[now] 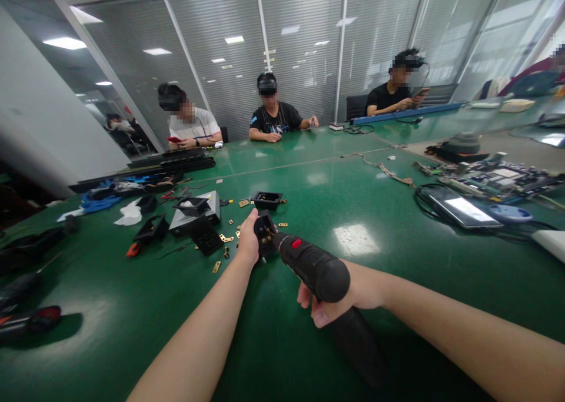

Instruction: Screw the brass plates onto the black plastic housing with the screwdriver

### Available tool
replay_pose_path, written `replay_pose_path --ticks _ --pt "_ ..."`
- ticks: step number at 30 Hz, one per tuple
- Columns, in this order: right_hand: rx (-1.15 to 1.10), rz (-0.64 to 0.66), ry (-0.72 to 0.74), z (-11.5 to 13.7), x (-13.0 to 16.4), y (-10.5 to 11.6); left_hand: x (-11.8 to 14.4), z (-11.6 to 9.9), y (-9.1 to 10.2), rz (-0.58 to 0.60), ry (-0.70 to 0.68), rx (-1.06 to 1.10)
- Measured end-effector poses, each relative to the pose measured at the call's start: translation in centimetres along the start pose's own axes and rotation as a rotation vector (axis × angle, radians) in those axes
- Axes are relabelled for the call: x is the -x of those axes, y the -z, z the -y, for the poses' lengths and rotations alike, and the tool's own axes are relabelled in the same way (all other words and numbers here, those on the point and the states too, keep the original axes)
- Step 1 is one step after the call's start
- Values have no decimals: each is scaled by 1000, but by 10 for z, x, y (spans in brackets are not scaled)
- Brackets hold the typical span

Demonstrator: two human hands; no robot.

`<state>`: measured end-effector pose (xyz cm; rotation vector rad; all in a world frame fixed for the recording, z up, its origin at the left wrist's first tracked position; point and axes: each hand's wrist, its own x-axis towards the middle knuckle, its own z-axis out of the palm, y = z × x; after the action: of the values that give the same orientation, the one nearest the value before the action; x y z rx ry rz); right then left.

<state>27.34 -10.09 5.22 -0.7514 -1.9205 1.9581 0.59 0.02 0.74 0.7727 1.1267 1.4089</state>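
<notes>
My left hand (249, 237) grips a black plastic housing (265, 235) with brass-coloured parts inside, tilted up off the green table. A black cordless screwdriver (309, 266) with a red switch is in my right hand (329, 311), fingers wrapped round its handle. Its tip points into the housing; whether it touches a screw I cannot tell. Beyond my left hand stands another black housing (266, 200). To its left lie a black part (206, 235), several small brass plates (216, 267) and a grey box (196, 213) with a black housing on it.
Far left rests another power tool (30, 322) beside dark parts. Blue cloth (99, 201) and long black bars (172, 162) lie behind. At right are a device with a lit screen (463, 206), cables and circuit boards (503, 175). Several people sit across the table (309, 172).
</notes>
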Motion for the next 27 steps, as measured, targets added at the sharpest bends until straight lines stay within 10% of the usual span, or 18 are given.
replay_pose_path --ticks 27 --pt "-20 10 17 0 0 0 1 0 0 10 -31 -9"
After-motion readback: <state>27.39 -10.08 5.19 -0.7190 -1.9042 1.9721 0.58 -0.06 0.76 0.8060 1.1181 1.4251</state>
